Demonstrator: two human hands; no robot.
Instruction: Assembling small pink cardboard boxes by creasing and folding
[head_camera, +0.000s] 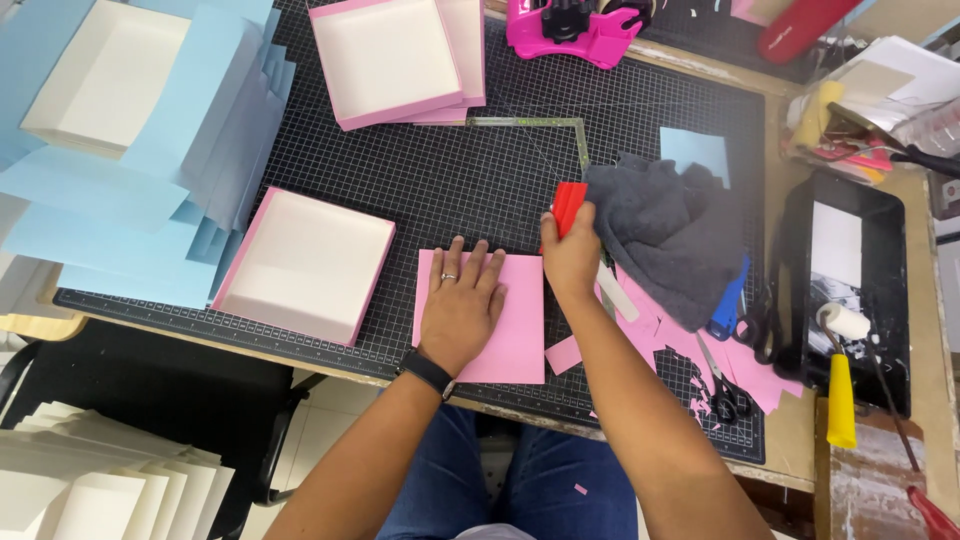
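Red tool (569, 207) at pink sheet (520, 310) rt edge

Matt pink paper sheet (500, 320) lies on a dull gridded rubbery cutting mat (470, 180). The red scraper (568, 208) looks smooth plastic; grey cloth (670, 230) is fuzzy; box lid (305, 265) is matt card.

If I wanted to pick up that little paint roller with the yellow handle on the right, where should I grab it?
Probably by the yellow handle of the paint roller, coming from the near side. The handle points toward the table's near edge and sticks out past the black tray, while the white roller head lies in the tray and may be wet.
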